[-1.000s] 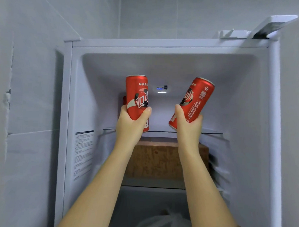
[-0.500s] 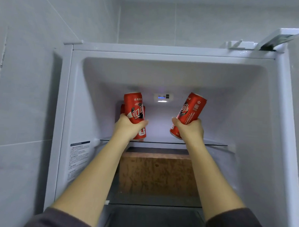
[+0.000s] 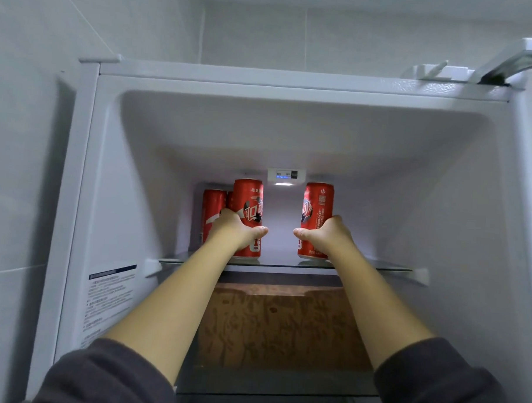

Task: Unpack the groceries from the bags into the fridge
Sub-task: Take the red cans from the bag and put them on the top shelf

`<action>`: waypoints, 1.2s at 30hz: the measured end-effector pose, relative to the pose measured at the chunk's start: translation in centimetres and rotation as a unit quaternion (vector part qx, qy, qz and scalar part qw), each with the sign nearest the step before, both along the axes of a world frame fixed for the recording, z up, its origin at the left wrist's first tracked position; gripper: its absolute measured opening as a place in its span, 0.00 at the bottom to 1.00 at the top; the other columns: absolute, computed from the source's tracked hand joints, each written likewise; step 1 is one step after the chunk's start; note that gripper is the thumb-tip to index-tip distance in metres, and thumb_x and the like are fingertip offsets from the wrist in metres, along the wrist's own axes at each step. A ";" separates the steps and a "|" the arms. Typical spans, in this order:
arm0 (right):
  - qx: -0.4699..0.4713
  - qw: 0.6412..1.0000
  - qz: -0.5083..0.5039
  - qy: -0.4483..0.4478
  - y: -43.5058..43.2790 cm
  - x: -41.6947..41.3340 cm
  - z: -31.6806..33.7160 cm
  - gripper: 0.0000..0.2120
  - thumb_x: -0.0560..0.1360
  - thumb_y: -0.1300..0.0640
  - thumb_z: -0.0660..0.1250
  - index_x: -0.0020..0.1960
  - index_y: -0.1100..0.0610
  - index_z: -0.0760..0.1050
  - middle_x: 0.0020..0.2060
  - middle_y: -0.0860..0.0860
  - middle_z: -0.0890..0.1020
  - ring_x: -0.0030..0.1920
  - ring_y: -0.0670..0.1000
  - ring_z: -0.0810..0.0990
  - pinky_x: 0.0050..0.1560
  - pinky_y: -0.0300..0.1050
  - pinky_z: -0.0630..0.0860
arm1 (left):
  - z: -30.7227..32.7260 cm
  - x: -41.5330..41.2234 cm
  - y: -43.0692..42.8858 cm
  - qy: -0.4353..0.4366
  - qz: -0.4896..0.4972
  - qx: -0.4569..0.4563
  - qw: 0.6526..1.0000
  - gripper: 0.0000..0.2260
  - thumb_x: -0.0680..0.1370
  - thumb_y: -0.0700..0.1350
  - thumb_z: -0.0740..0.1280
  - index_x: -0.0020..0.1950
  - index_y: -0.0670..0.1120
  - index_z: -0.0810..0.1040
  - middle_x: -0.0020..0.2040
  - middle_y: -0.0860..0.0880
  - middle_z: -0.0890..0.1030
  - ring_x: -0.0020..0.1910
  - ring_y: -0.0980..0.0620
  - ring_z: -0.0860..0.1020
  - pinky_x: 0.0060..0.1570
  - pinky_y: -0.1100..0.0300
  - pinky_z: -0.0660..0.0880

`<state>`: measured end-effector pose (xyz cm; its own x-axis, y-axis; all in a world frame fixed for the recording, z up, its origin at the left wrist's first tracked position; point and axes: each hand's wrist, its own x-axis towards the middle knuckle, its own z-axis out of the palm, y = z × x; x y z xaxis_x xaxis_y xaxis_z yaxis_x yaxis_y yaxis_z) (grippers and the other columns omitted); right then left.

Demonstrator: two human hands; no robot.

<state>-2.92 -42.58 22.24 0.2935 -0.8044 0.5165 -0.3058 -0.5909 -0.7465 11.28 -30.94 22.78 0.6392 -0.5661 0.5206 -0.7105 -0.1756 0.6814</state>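
Both my arms reach into the open white fridge (image 3: 85, 193). My left hand (image 3: 236, 227) grips a red cola can (image 3: 249, 200) that stands upright on the top glass shelf (image 3: 377, 268). My right hand (image 3: 325, 234) grips a second red can (image 3: 318, 203), also upright with its base on the shelf. Another red can (image 3: 212, 211) stands behind the left one at the back left, with a sliver of a further can between them.
A brown cardboard box (image 3: 283, 324) fills the shelf below. A small control panel with a light (image 3: 285, 176) sits on the back wall. The right half of the top shelf is bare. Grey tiled wall lies to the left.
Both hands pushed deeper into the fridge and lowered the cans. The right can went from tilted to upright; both cans now rest on the glass shelf.
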 end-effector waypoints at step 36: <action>0.052 0.971 0.182 0.144 2.9 11.2 2.5 0.33 0.72 0.47 0.74 0.71 0.57 0.66 0.65 0.57 0.76 0.63 0.58 0.77 0.61 0.53 0.77 | 1.8 5.7 1.0 -0.138 0.202 0.117 0.963 0.32 0.72 0.55 0.74 0.69 0.40 0.70 0.63 0.42 0.78 0.59 0.42 0.79 0.54 0.52 0.76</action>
<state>8.26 -39.65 24.76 0.6880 -0.6641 0.2927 -0.2957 -0.6248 -0.7227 16.97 -29.98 24.55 0.6873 -0.4227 0.5907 -0.7004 -0.6013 0.3847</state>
